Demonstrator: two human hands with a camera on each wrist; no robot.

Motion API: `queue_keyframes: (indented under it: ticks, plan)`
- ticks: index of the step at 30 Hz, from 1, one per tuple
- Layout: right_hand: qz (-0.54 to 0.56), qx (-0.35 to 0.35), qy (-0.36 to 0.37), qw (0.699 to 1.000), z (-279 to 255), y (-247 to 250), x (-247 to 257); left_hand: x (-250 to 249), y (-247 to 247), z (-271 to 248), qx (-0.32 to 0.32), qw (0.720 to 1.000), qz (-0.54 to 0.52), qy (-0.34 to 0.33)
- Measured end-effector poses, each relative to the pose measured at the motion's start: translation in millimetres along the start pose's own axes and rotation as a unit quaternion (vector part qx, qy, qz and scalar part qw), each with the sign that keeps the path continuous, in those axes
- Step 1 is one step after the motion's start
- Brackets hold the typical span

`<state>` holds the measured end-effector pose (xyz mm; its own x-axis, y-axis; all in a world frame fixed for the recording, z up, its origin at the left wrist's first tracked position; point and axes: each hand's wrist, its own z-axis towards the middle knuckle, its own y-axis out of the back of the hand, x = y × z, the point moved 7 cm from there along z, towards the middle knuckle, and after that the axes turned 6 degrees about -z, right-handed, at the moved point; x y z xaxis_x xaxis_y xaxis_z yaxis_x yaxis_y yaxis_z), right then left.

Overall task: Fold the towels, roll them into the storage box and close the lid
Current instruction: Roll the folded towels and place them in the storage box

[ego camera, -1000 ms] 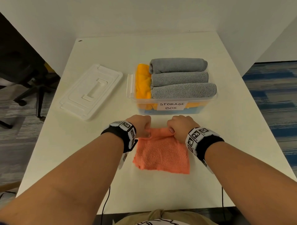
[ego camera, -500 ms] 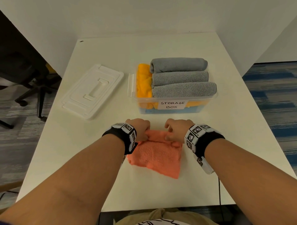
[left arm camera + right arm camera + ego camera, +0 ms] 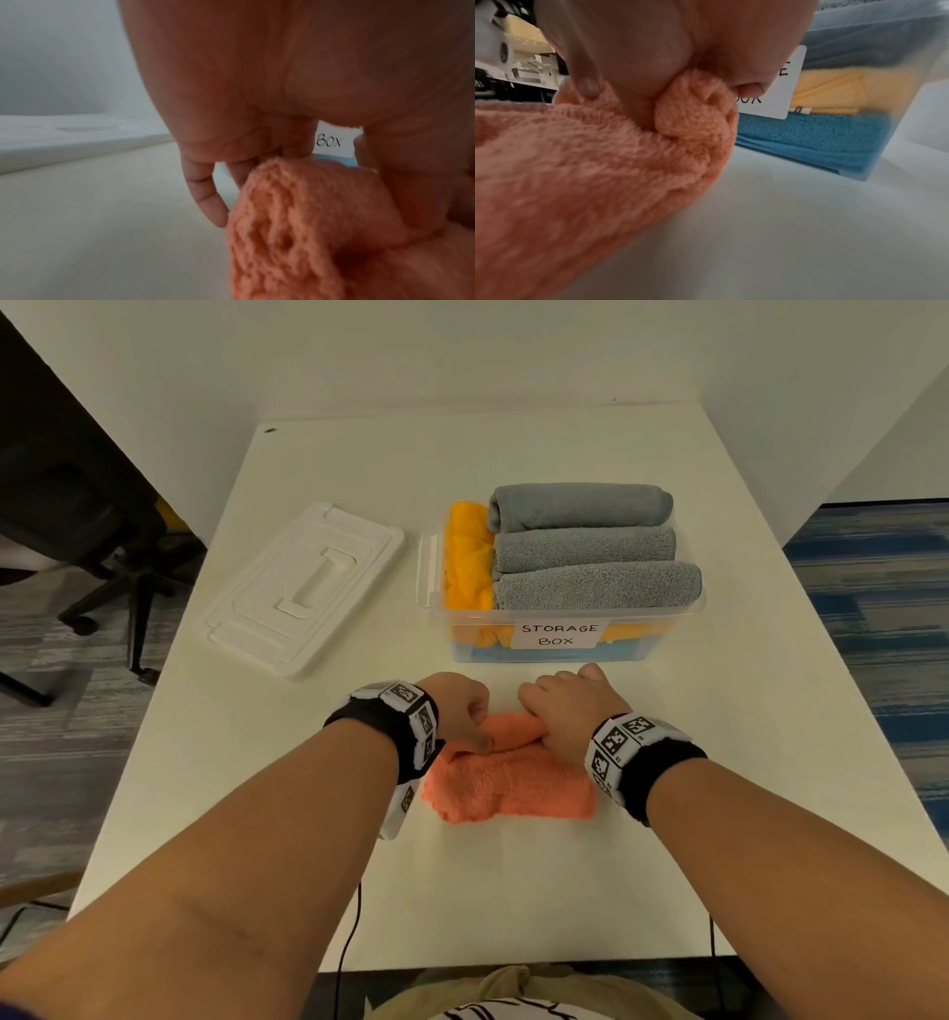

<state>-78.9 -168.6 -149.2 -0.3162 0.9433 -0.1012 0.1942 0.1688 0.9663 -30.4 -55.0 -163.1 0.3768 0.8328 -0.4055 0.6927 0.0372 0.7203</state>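
A folded salmon-orange towel (image 3: 506,785) lies on the white table in front of the clear storage box (image 3: 562,642), its far edge curled into a roll. My left hand (image 3: 459,713) grips the roll's left end, and my right hand (image 3: 560,706) grips its right end. Up close, the rolled towel (image 3: 308,213) sits under my left fingers. In the right wrist view the towel (image 3: 618,158) is curled under thumb and fingers. The box holds three rolled grey towels (image 3: 585,549), yellow ones (image 3: 467,554) and a blue one (image 3: 816,134) at the bottom. The white lid (image 3: 303,585) lies left of the box.
The table (image 3: 667,788) ends close behind my wrists and at its right side. White partition walls (image 3: 462,356) stand behind it. A black office chair (image 3: 97,541) is on the floor to the left. Cables hang off the table's near edge.
The towel's far edge has been rolled toward me, so the flat part is shorter. Both hands have shifted a little nearer with the roll.
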Motion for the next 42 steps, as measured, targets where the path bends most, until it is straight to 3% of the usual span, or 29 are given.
queue_keyframes:
  ticks: [5, 10, 16, 19, 22, 27, 31, 35, 42]
  plan:
    - [0.046, 0.041, -0.003, 0.998, 1.1, -3.7, -0.2, -6.4, 1.6, -2.2, -0.047, 0.998, 0.041, -0.009]
    - [0.258, 0.119, -0.081, 0.955, -0.6, -8.4, -7.5, -7.9, 2.7, -0.6, -0.057, 0.996, 0.072, -0.010]
    - [0.219, 0.152, -0.062, 0.962, 5.1, -15.5, -2.4, -8.3, -0.5, 3.1, -0.063, 0.995, 0.077, -0.020]
    - [0.108, 0.119, -0.022, 0.987, 10.3, -9.7, 4.6, -5.6, -3.7, 5.8, -0.044, 0.999, 0.015, -0.027]
    - [0.073, 0.083, -0.013, 0.994, 10.4, -3.8, 4.7, 6.7, -0.1, 2.8, -0.032, 0.997, -0.072, 0.005]
    - [0.033, 0.045, 0.010, 0.998, 8.0, 1.5, 12.6, 8.1, -12.1, 4.7, 0.037, 0.999, -0.019, 0.029]
    - [0.091, 0.075, -0.002, 0.993, 5.3, -1.7, 15.5, -4.6, -22.8, 7.9, 0.073, 0.995, 0.069, 0.011]
    - [0.263, 0.131, -0.068, 0.954, 1.0, -7.1, 7.1, -5.5, -20.6, 7.4, 0.060, 0.993, 0.101, 0.002]
    - [0.231, 0.136, -0.083, 0.960, 0.5, -15.1, 7.9, 2.5, -28.0, 5.2, 0.066, 0.995, 0.077, 0.025]
